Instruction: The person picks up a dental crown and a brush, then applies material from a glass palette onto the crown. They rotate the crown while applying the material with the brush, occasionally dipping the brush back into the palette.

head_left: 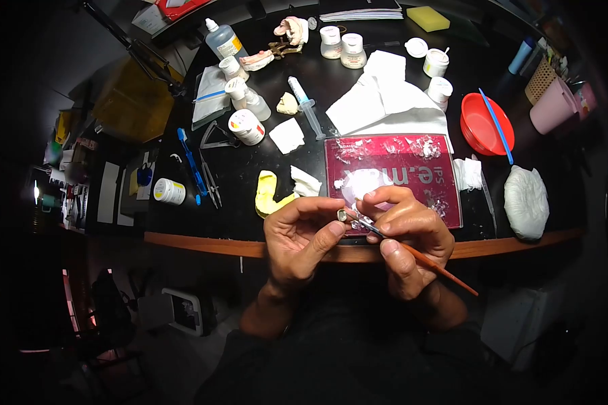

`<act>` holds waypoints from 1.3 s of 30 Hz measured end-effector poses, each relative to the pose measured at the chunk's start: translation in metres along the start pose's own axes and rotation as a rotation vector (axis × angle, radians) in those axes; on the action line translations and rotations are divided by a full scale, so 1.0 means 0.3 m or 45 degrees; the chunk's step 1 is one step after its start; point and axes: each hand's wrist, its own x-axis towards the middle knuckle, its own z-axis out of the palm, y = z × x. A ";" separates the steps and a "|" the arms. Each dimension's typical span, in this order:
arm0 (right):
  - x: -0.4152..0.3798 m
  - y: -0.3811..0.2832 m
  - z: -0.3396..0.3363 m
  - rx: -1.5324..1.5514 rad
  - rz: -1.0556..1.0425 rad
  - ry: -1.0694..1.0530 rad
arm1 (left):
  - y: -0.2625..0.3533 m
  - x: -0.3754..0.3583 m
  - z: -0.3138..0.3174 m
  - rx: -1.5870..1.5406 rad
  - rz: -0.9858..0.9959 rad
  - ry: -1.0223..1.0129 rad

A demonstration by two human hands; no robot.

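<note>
My left hand (297, 239) pinches a small dental crown-like piece (342, 215) between thumb and fingertips, above the desk's front edge. Between the fingers of my right hand (415, 243) is a thin brush (439, 268) with a reddish-brown handle, its tip touching or very close to the small piece. Beneath and behind both hands lies a dark red e.max plate (385, 165) with smears of white material on it. Left of the plate, a yellow curved mould (269, 196) rests beside my left hand.
Jars, a bottle (224, 42), a syringe (307, 108) and a dental model (290, 34) stand or lie at the back left. White tissues (385, 101) lie behind the plate. To the right are a red bowl (483, 125) and a white wrapped bundle (525, 202).
</note>
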 end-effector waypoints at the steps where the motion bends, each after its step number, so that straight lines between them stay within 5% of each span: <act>1: -0.001 0.003 -0.002 -0.040 -0.028 -0.006 | 0.002 -0.002 -0.001 -0.002 -0.017 -0.003; 39: -0.009 0.014 0.001 -0.065 -0.051 0.042 | -0.007 -0.002 0.019 0.272 0.137 0.065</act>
